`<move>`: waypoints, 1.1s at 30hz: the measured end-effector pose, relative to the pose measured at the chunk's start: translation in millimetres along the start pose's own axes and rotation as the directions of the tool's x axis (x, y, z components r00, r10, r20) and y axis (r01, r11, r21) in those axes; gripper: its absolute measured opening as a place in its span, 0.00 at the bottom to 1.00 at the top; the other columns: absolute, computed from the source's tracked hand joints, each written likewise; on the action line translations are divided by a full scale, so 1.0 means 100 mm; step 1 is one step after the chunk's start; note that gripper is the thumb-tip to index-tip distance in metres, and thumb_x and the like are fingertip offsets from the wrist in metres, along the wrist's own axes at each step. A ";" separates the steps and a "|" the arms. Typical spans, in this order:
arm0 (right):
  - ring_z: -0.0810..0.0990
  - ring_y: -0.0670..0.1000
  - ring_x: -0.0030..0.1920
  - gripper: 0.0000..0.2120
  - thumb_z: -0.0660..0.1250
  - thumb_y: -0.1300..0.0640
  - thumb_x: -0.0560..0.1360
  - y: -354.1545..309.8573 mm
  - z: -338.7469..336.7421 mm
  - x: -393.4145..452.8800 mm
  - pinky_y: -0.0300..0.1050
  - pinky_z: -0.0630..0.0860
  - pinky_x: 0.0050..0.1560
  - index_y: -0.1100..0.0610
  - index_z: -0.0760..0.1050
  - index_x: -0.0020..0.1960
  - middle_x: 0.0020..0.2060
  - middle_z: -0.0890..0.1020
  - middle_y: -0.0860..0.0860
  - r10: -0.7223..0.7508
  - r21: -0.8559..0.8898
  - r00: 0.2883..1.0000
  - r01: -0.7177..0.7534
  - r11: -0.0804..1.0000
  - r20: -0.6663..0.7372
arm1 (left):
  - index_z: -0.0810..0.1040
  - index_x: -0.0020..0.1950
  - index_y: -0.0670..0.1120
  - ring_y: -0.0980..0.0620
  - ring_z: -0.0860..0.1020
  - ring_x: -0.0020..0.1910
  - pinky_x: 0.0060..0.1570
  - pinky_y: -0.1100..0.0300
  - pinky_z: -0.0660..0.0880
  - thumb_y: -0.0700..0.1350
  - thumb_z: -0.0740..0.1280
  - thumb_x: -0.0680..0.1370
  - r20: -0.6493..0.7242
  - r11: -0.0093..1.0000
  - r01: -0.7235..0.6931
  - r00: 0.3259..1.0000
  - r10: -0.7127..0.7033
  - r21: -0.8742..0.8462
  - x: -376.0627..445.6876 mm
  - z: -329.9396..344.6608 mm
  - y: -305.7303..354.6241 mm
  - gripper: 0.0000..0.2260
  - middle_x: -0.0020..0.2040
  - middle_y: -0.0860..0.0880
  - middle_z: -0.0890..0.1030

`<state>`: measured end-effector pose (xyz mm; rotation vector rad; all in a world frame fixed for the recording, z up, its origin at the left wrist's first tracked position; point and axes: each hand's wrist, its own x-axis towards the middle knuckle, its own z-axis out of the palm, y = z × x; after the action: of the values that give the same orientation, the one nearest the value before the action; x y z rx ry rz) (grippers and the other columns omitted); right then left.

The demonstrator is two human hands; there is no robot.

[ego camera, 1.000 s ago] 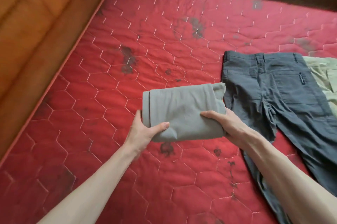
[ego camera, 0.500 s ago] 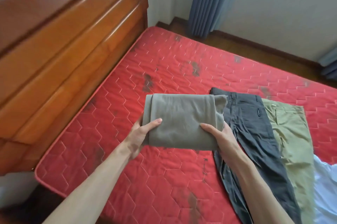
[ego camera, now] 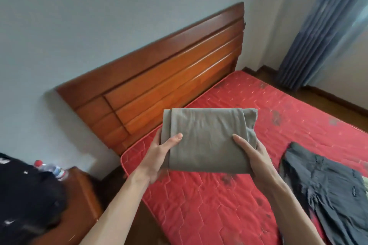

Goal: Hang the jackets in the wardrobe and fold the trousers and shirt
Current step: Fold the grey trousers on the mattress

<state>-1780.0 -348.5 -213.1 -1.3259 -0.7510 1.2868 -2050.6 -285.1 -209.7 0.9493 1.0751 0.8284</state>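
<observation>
I've got the folded grey garment [ego camera: 207,141] up in the air, clear of the red mattress [ego camera: 219,214], held level between both hands over the corner of the bed nearest the headboard [ego camera: 159,77]. My left hand [ego camera: 157,159] has its grip closed round the left edge, thumb laid flat across the top and fingers tucked beneath. My right hand [ego camera: 253,157] grips the right edge the same way, thumb on top, fingers under the fold. The bundle is a tidy rectangle, with a loose flap sticking out at its far right corner. Off to the right, the dark grey trousers [ego camera: 326,191] lie spread flat on the mattress, unfolded, well apart from what I'm holding. Down at lower left there's a wooden nightstand [ego camera: 83,195] beside the bed, with a plastic bottle [ego camera: 53,170] lying on it and a dark black garment [ego camera: 25,195] draped over its near side. A blue curtain [ego camera: 326,31] hangs in the far right corner of the room.
</observation>
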 end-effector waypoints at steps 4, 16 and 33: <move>0.87 0.51 0.57 0.18 0.76 0.36 0.72 -0.07 0.63 0.02 0.51 0.79 0.58 0.41 0.83 0.60 0.57 0.88 0.48 -0.011 -0.054 0.990 0.019 0.998 0.140 | 0.77 0.69 0.61 0.47 0.84 0.61 0.57 0.45 0.82 0.61 0.80 0.70 -0.175 0.997 -0.056 0.984 0.045 -0.061 -0.43 -0.52 0.09 0.29 0.63 0.51 0.85; 0.88 0.50 0.53 0.15 0.76 0.38 0.74 0.12 2.90 -0.42 0.39 0.84 0.45 0.43 0.85 0.57 0.54 0.88 0.48 0.075 -0.215 0.848 0.046 0.976 0.524 | 0.78 0.66 0.61 0.51 0.85 0.57 0.49 0.51 0.83 0.61 0.79 0.69 -0.627 0.948 -0.258 0.774 0.087 -0.186 -2.02 -2.17 0.05 0.27 0.59 0.53 0.86; 0.88 0.54 0.52 0.37 0.83 0.33 0.58 0.96 5.83 -1.36 0.51 0.82 0.51 0.53 0.84 0.59 0.53 0.89 0.53 0.248 -0.286 0.590 -0.031 0.958 0.768 | 0.72 0.72 0.66 0.54 0.83 0.61 0.66 0.47 0.78 0.65 0.82 0.63 -0.915 0.892 -0.428 0.401 0.039 -0.149 -3.86 -4.23 -0.11 0.39 0.62 0.59 0.83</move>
<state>-2384.4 -343.7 -165.5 -0.9446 -1.4957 2.0164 -2559.6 -545.0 -168.6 0.2471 1.6247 1.8578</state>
